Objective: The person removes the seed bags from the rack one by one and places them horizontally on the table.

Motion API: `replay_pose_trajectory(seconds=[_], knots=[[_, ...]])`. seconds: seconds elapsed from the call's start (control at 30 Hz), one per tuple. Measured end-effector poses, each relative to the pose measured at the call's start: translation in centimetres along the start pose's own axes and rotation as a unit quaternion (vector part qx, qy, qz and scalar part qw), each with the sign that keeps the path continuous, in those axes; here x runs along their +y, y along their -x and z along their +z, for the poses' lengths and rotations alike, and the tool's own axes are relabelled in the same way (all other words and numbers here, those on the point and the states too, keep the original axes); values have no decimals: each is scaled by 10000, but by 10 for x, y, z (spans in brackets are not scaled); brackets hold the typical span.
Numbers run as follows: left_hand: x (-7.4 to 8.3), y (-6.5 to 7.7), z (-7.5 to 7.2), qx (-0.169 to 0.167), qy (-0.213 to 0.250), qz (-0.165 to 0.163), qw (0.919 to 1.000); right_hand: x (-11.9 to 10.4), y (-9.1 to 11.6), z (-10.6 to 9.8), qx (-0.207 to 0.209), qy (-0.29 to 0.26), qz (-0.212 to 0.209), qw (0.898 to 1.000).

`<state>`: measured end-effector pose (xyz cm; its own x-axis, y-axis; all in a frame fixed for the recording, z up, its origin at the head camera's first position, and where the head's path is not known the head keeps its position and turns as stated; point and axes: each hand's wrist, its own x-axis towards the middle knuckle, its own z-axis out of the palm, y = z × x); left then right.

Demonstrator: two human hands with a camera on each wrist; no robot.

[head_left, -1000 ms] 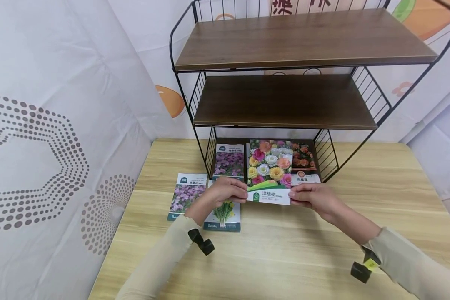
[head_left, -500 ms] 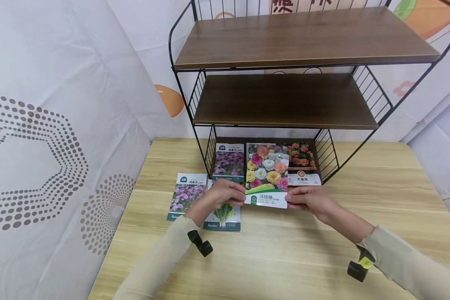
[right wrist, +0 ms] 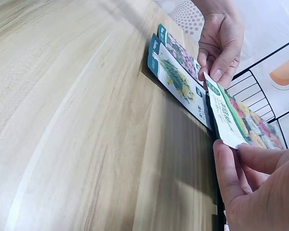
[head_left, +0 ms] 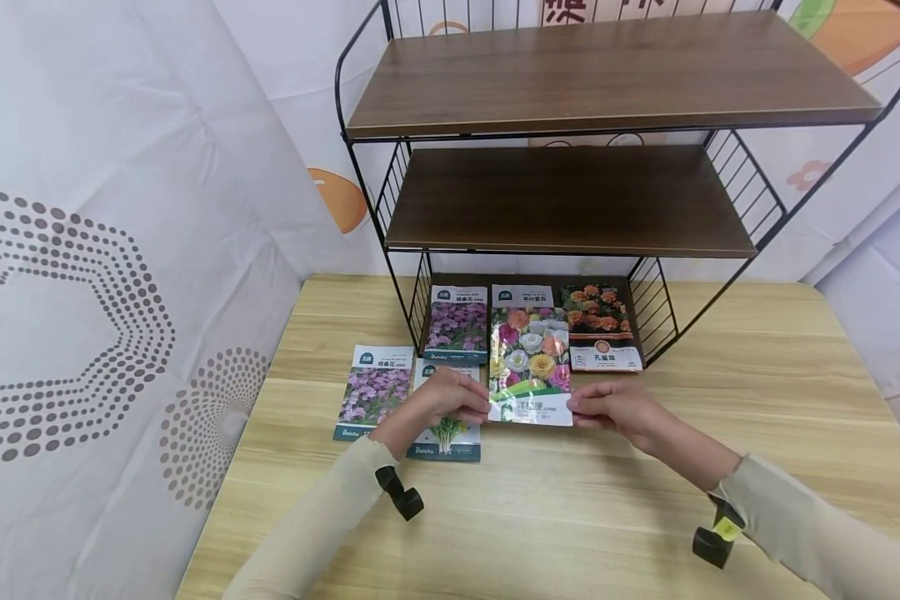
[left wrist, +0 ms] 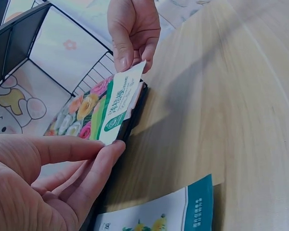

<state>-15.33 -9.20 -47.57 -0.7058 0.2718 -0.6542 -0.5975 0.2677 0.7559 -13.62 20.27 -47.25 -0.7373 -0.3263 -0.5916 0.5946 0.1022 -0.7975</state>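
The left hand (head_left: 453,397) is pinching the bright packet (head_left: 528,358) near its lower left corner, thumb against fingers, and the right hand (head_left: 618,407) is gripping it the same way near the lower right corner; the 2 hands are sitting apart, with the packet spanning the gap. The bright packet is lying face up at the centre of the frame, covering most of a white-topped packet (head_left: 521,295); whether those 2 are touching, I cannot tell. On the bottom shelf (head_left: 461,280), a dark purple packet (head_left: 457,325) is lying just to the left and an orange packet (head_left: 603,325) just to the right. Left of centre, a pale purple packet (head_left: 375,387) and a yellow packet (head_left: 446,446) are resting on the table (head_left: 555,517), the left forearm partly hiding the yellow one. The rack (head_left: 570,200) is filling the upper centre and right, its 2 higher shelves showing brown wood, while a patterned cloth (head_left: 157,83) is hanging at the left.
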Motion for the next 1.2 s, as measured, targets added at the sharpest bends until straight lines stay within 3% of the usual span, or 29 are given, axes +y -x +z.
replay_pose_trajectory(seconds=[1.2], knots=[[-22,-2,3,-492,-363,-466,9970,19,2,4,-153,269,536,9981]])
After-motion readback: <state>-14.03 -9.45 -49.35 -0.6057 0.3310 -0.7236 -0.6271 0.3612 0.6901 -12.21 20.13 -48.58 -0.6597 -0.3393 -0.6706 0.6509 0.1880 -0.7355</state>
